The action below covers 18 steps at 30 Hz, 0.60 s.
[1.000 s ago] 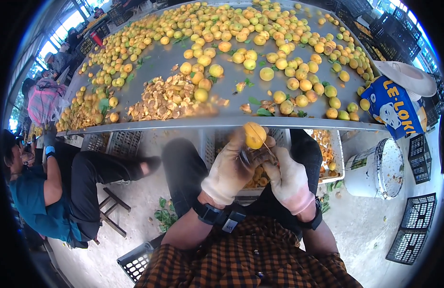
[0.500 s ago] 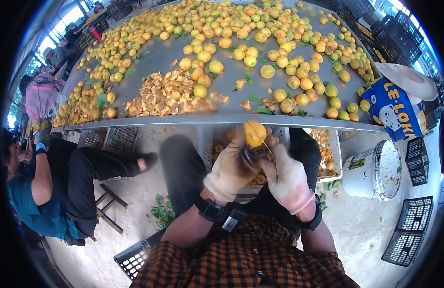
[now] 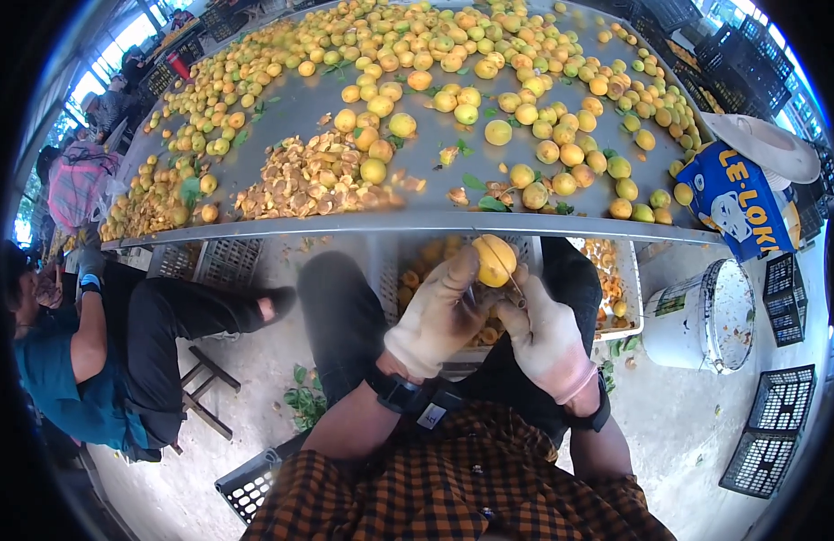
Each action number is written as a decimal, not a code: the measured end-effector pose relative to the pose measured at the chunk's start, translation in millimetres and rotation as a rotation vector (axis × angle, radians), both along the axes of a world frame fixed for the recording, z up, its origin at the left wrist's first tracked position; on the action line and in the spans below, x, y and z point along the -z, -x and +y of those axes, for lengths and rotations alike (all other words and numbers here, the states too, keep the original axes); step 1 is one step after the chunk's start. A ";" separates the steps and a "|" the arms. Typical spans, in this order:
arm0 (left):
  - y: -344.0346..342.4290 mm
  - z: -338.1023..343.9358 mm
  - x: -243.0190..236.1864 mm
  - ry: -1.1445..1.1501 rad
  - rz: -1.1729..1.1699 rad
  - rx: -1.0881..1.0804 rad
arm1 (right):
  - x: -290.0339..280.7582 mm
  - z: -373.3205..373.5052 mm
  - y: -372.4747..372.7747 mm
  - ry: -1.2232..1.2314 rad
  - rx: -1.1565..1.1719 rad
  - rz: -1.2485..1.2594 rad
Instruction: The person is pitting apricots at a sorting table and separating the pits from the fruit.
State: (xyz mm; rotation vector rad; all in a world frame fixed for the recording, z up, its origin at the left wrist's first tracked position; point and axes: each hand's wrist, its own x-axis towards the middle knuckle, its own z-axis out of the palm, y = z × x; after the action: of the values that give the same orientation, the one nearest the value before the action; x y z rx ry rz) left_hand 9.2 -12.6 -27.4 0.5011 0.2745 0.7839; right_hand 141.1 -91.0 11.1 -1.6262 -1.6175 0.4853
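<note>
A yellow fruit [image 3: 494, 260] is clamped in the gloved left hand [image 3: 438, 317] while the right hand [image 3: 545, 335], closed on a thin blade, cuts it; careful turning seems needed next

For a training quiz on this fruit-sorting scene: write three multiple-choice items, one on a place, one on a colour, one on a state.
1. Where is the white bucket?
A. on the table
B. on the floor at the person's right
C. on the person's lap

2. What colour is the fruit held up between the hands?
A. yellow-orange
B. purple
C. dark green

3. How does the left hand stand?
A. flat on the metal table
B. hanging empty
C. gloved, closed on the fruit

Answers:
1 B, it stands on the ground below the table's right end.
2 A, it matches the fruits spread on the table.
3 C, its gloved fingers wrap the fruit while the right hand works at it with a thin tool.
</note>
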 end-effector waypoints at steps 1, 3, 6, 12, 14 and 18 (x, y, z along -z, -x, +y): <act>2.8 0.9 -4.1 0.001 0.001 0.003 | 0.5 -1.1 -2.3 -0.031 -0.039 0.068; 10.4 4.2 -16.4 -0.185 0.243 0.032 | -2.7 -3.1 -7.5 0.058 -0.069 0.123; 11.8 5.3 -20.4 -0.314 0.355 -0.007 | -1.3 -3.7 -9.7 0.215 -0.102 0.286; -5.7 -12.0 -12.6 0.061 -0.019 -0.037 | 32.7 -1.7 5.3 0.153 -0.052 0.600; -2.9 -8.9 -7.6 0.017 -0.004 -0.045 | 31.0 -1.9 8.5 0.051 -0.043 0.590; 18.7 6.9 -10.1 -0.264 0.295 0.012 | 11.0 -0.5 -7.2 0.279 -0.103 0.440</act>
State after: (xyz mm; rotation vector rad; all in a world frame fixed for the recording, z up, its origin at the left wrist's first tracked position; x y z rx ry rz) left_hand -9.5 -5.8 -17.3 0.8698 0.4434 0.7378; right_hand 148.2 -91.5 0.1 -1.4986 -1.3450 1.0818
